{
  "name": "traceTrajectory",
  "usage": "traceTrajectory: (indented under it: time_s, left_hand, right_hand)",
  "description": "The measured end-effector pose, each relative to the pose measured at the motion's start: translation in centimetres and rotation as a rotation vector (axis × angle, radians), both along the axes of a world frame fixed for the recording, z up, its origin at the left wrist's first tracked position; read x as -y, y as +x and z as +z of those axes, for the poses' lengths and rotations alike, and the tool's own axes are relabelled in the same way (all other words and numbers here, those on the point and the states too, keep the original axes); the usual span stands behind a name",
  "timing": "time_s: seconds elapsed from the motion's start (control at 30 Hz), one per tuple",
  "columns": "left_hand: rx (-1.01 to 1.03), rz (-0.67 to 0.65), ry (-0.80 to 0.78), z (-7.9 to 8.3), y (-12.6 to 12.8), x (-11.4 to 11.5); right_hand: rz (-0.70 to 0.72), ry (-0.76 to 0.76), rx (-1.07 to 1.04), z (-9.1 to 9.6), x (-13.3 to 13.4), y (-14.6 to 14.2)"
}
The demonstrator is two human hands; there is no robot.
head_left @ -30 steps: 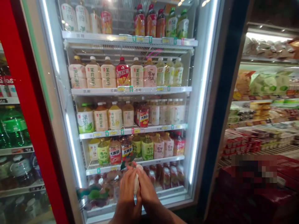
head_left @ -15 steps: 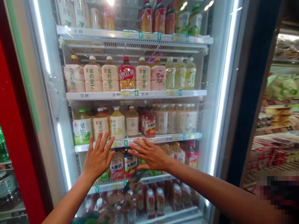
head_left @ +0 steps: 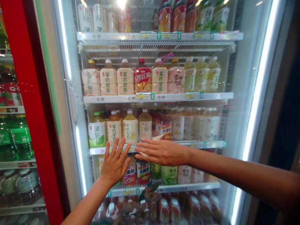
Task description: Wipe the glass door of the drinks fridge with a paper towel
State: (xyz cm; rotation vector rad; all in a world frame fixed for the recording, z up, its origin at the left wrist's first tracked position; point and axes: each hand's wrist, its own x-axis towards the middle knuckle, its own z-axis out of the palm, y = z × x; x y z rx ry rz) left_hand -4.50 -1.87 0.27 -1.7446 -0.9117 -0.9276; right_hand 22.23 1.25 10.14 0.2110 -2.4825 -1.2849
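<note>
pressing the left grip (head_left: 114, 165) and right grip (head_left: 161, 152), open and empty, on the glass door (head_left: 236, 125), hiding bottles (head_left: 129, 175).

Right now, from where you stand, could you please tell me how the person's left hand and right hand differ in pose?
The left hand points its fingers upward, while the right hand points its fingers sideways, toward the left hand. The left hand's fingers are spread wide; the right hand's lie closer together. The left hand also sits lower in the view than the right hand. Both are open, backs facing the camera, in front of the glass door of the drinks cooler.
</note>
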Motion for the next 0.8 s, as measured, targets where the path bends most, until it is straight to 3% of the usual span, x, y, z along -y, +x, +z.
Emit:
traceTrajectory:
  time_s: [0.13, 0.17, 0.23, 0.4, 0.5, 0.67, 0.8]
  left_hand:
    - [-0.045, -0.045, -0.051, 1.4, -1.1, 1.1]
    - [-0.060, -0.062, -0.053, 2.3, -1.5, 1.4]
    - [-0.068, -0.087, -0.030, 4.5, -2.4, 1.7]
    - [-0.015, -0.082, 0.100, 11.3, -3.5, 1.1]
    - [0.005, -0.068, 0.154, 13.6, -3.1, 0.1]
    - [-0.010, -0.015, 0.191, 13.9, -2.4, -1.0]
    - [-0.006, -0.023, 0.194, 13.5, -2.6, -1.1]
  right_hand:
    - [-0.037, 0.090, -0.307, 9.7, -1.4, 0.3]
    - [-0.050, 0.119, -0.400, 11.3, -1.8, 0.3]
    - [-0.065, 0.182, -0.525, 12.8, -2.4, 0.0]
    - [0.026, 0.321, -0.697, 11.7, -2.5, -1.0]
    - [0.081, 0.349, -0.617, 11.6, -2.8, -1.0]
    - [-0.086, 0.080, -0.516, 11.5, -3.3, -0.6]
    - [-0.211, -0.016, -0.423, 9.2, -2.5, -1.7]
